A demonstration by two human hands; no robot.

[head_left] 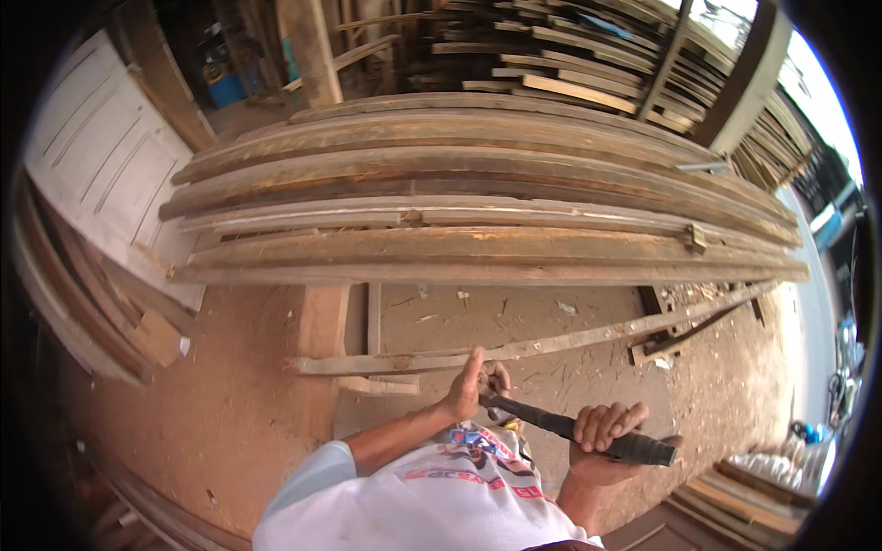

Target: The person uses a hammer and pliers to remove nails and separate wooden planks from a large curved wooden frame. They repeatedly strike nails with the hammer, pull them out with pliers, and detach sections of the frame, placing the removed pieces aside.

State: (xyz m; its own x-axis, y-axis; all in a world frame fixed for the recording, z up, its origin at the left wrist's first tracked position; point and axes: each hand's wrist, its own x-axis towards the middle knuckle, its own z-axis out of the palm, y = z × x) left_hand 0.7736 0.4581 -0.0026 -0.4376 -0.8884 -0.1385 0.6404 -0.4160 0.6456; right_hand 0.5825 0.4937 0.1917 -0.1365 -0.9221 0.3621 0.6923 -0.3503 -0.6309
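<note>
Two bare hands meet at one black-wrapped bar (547, 420), which slants in front of the white shirt (395, 505), its thicker end toward the lower right. To handle it well, I judge, I should let the right side bear the weight and use the left only to steady the thin end, fingertips clear of its tip. My right hand (602, 430) wraps firmly around the bar near the thick end, knuckles upward, the wrist rising from below. My left hand (467, 393) is at the thin end, thumb raised, fingers curled; from this view I cannot tell whether they close on the bar or merely touch it. Just beyond that thumb, a narrow wooden strip (551, 347) runs slantwise up to the right. Past it I see long timber beams (478, 244) lying crosswise, and a white panelled door (101, 138) at the far left.
</note>
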